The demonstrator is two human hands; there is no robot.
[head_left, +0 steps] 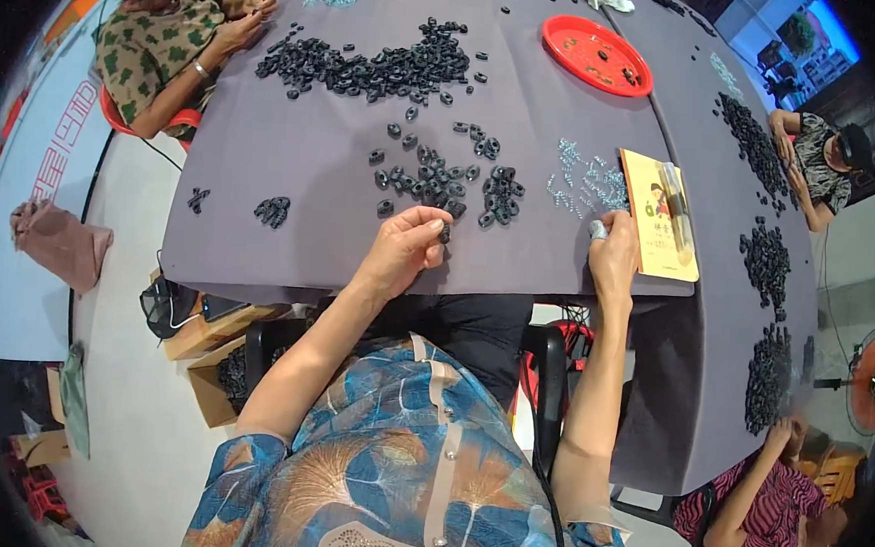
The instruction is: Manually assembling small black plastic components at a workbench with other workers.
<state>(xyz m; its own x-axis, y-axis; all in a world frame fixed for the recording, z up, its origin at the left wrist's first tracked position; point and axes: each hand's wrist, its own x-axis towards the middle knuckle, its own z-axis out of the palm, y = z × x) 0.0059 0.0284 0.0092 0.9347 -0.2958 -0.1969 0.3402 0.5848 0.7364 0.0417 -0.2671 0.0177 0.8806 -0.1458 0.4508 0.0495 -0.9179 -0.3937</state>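
While co-workers sort nearby, the left hand (pixel 402 249) pinches a black ring (pixel 445 233) at frame centre, and the right hand (pixel 614 254), rightward on the bench (pixel 289 249), pinches a clear piece (pixel 597 229).

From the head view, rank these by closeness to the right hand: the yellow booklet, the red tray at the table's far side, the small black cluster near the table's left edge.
From the right hand:
1. Yellow booklet, just right of it.
2. Red tray, far side, straight ahead.
3. Small black cluster, far left, beyond the left hand.

Clear parts (pixel 585 185) too small to tell; left hand (pixel 402 250) half hides black ring (pixel 445 233).
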